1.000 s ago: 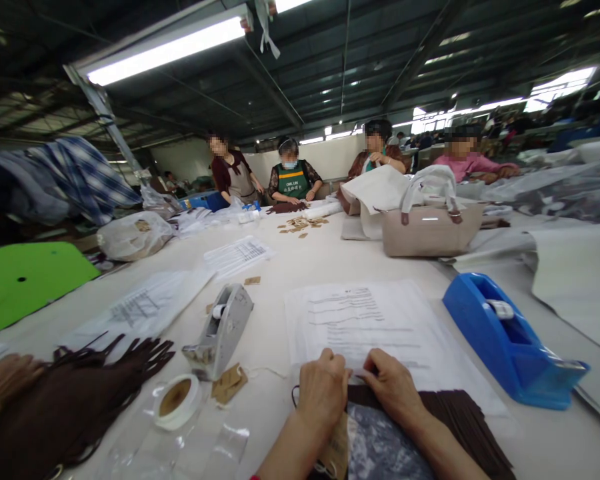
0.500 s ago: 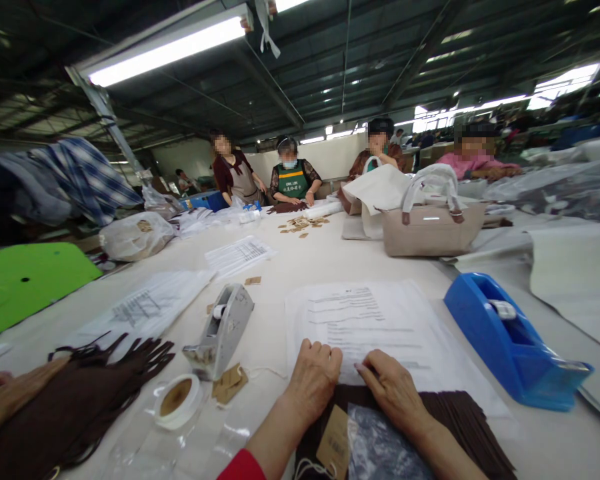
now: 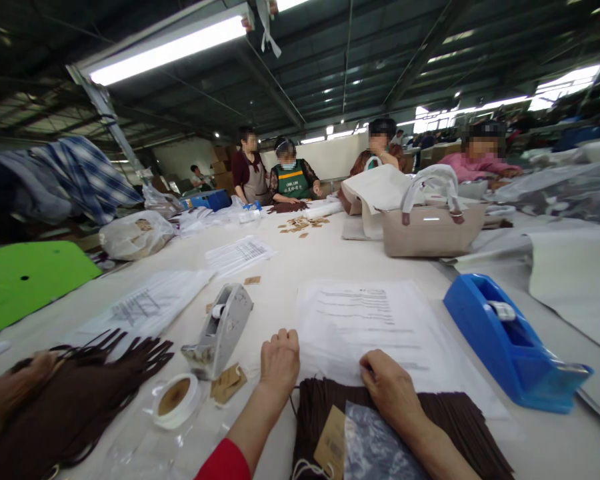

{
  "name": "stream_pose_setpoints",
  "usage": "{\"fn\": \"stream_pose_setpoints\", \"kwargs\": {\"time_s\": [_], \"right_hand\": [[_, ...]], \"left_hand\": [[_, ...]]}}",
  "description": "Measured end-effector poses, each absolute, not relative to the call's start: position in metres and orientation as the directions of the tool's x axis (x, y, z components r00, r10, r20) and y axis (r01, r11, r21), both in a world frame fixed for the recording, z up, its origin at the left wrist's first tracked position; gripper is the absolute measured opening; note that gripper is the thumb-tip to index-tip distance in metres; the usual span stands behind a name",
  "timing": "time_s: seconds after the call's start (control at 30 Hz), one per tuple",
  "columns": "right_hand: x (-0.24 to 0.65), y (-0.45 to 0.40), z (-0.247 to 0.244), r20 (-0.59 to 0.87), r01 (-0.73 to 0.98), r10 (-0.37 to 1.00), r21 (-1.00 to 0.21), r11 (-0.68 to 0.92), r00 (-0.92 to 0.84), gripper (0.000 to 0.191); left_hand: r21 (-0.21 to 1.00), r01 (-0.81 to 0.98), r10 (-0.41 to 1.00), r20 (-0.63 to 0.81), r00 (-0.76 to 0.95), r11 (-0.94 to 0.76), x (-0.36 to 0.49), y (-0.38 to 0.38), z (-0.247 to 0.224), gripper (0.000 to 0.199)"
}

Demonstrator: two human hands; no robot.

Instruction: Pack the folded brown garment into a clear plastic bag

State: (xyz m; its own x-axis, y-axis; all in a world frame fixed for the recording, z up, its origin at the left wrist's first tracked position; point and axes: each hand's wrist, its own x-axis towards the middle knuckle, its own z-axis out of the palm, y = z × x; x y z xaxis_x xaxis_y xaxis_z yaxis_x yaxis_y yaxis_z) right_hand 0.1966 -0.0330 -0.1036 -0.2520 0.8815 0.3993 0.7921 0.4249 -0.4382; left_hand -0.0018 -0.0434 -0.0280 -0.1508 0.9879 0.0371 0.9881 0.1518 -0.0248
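One brown stack of strips lay nearest us, its far edge running left to right, with a plastic packet and a tan tag on top. Our right hand, the nearer, lay over that edge, fingers bent; our left hand, fingers curled, stood just off its far left corner. We could not tell whether either gripped anything. A printed sheet lay beyond.

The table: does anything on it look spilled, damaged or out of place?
No clear damage or spill shows. The brown strips at left seem untidy: their ends splay, unlike the neater strips by the right hand. The far tags lie scattered.
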Motion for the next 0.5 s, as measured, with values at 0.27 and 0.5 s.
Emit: {"fn": "stream_pose_setpoints", "kwargs": {"time_s": [0.27,0.5], "right_hand": [[0.196,-0.037,-0.100,0.313,0.873,0.933,-0.388,0.297,-0.178,0.021],[0.197,-0.038,-0.094,0.291,0.924,0.951,-0.326,0.198,-0.101,0.018]], "left_hand": [[0.420,0.797,0.890,-0.058,-0.453,0.434,-0.028,-0.042,-0.039,0.021],[0.886,0.201,0.795,-0.249,-0.554,0.417,-0.051,-0.029,-0.030,0.019]]}}
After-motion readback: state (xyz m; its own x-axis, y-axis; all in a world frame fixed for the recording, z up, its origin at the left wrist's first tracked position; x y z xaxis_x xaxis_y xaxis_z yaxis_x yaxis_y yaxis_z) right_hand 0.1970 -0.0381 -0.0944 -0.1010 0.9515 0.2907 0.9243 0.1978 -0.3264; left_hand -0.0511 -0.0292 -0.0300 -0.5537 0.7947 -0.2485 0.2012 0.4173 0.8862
